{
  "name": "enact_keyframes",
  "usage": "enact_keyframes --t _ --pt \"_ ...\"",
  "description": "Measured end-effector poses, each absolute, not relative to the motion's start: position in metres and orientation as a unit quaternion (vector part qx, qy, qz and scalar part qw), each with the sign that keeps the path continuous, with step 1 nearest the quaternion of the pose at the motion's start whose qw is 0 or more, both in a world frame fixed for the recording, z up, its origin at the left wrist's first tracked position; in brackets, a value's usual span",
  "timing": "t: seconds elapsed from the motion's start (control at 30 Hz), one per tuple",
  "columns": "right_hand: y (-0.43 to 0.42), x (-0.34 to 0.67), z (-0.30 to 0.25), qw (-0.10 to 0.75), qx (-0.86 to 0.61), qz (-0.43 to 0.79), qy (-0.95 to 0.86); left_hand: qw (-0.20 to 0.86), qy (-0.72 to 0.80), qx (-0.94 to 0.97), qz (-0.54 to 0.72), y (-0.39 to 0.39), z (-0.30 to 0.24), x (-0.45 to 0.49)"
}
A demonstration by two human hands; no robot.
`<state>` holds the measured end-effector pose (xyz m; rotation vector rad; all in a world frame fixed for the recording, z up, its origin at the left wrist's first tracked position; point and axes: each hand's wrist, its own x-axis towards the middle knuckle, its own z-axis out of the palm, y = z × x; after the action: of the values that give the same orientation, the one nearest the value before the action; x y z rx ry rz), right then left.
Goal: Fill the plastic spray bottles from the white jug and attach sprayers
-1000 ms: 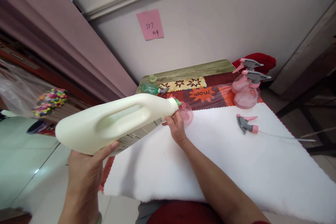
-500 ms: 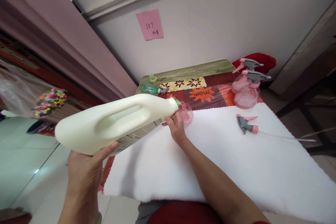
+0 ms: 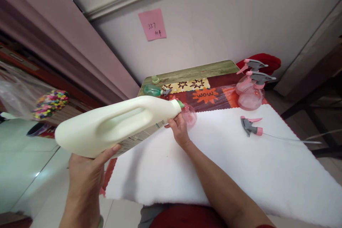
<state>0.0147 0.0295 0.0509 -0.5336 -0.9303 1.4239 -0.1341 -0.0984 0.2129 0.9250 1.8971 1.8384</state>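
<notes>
The cream jug [image 3: 80,128], stiff, slick-looking and probably hefty, slanted above the counter's [image 3: 219,67] left edge, its spout [image 3: 182,104] at the pink bottle's [image 3: 190,117] mouth. The left hand [image 3: 87,172] clasped its underside; the right hand [image 3: 179,130] touched its neck, grip partly hidden. The moulded handle [image 3: 117,106] seemed a surer hold.

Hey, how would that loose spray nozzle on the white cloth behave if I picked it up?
The spray nozzle is probably light, being small and apparently plastic. Its long, thin tube would likely swing or flex. Rolling seems unlikely, given the jutting trigger.
</notes>
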Motion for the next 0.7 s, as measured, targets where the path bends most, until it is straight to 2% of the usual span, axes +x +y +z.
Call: enact_keyframes --t 0.7 --pt "0.0302 0.0157 0.0502 0.619 -0.23 0.625 -0.416 0.161 0.677 0.326 0.64 -0.0989 0.2132 -0.1413"
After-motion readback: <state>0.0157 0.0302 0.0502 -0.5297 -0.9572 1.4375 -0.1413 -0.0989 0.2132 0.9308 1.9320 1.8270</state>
